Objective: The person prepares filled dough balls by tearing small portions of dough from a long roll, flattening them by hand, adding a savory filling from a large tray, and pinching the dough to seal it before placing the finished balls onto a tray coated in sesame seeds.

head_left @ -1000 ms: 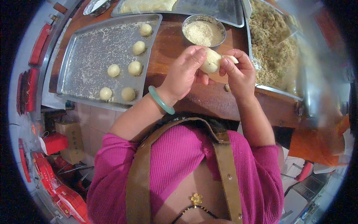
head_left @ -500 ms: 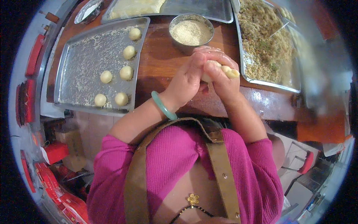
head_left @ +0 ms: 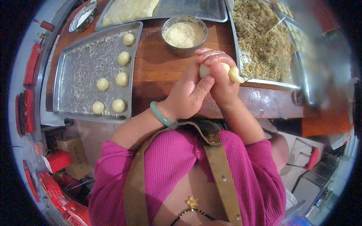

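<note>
Pale dough [head_left: 235, 75] is squeezed between my two hands, just on my side of the metal bowl. My left hand [head_left: 188, 93], below a green bangle [head_left: 161, 114], presses against it from the left with its thumb laid across. Wrapped round the dough, my right hand [head_left: 224, 83] lets one soft lump bulge out on its right side and a smooth part show between the thumbs. Much of the dough is hidden by the fingers. Several round dough balls [head_left: 121, 79] rest on the metal tray [head_left: 62, 81] to the left.
A metal bowl [head_left: 166, 40] of pale crumbs stands beyond my hands. At the right lies a tray [head_left: 264, 83] of crumbly brown-green filling with a thin stick. A far tray [head_left: 211, 18] holds a plastic-covered pale slab [head_left: 130, 11]. At the far left is a bowl of white powder [head_left: 83, 16].
The dough lump bulges farther out of my right hand and hangs lower. My left thumb has come down across the dough. The whole view has shifted slightly.
</note>
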The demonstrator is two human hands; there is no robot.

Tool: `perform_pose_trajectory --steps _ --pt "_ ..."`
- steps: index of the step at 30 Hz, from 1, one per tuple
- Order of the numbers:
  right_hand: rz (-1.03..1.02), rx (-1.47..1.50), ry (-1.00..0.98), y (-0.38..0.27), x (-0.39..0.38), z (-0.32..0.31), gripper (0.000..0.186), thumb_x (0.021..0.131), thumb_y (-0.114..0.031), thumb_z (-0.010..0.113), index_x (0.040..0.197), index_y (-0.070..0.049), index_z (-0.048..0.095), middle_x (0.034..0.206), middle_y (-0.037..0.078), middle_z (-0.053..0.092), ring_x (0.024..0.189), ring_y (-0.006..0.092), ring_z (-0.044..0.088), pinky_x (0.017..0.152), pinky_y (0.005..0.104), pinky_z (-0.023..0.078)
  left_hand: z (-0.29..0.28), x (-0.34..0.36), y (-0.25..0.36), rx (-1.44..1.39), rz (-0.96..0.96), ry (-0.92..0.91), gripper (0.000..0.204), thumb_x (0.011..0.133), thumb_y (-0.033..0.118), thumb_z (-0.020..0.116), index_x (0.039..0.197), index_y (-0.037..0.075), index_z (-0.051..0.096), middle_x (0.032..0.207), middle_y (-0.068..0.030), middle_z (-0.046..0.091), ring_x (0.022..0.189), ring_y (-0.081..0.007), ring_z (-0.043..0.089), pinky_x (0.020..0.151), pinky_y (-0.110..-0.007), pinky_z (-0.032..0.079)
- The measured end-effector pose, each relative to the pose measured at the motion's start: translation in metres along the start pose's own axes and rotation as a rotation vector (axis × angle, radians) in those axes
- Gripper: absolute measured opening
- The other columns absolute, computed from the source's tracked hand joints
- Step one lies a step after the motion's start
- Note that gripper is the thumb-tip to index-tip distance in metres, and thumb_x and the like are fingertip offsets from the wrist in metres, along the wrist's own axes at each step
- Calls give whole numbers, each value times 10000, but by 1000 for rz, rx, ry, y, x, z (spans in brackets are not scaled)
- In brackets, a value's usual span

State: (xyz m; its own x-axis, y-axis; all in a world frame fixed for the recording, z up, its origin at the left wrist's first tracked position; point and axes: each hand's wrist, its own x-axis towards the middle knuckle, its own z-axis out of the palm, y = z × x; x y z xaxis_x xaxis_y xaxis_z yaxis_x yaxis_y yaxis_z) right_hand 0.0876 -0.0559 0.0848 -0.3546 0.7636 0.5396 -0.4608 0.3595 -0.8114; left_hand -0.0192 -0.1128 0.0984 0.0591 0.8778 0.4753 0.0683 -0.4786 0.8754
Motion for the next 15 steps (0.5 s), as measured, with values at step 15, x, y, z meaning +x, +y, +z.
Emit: perform_pose_trajectory --steps 15 --pt "-10 118 -22 0 -2 -1 439 796 -459 549 971 -57 574 1045 157 567 1092 325 461 925 470 343 -1 -3 -5 101 9 -42 496 874 367 471 1158 -31 389 1088 -195 486 1023 -276 502 862 -345 396"
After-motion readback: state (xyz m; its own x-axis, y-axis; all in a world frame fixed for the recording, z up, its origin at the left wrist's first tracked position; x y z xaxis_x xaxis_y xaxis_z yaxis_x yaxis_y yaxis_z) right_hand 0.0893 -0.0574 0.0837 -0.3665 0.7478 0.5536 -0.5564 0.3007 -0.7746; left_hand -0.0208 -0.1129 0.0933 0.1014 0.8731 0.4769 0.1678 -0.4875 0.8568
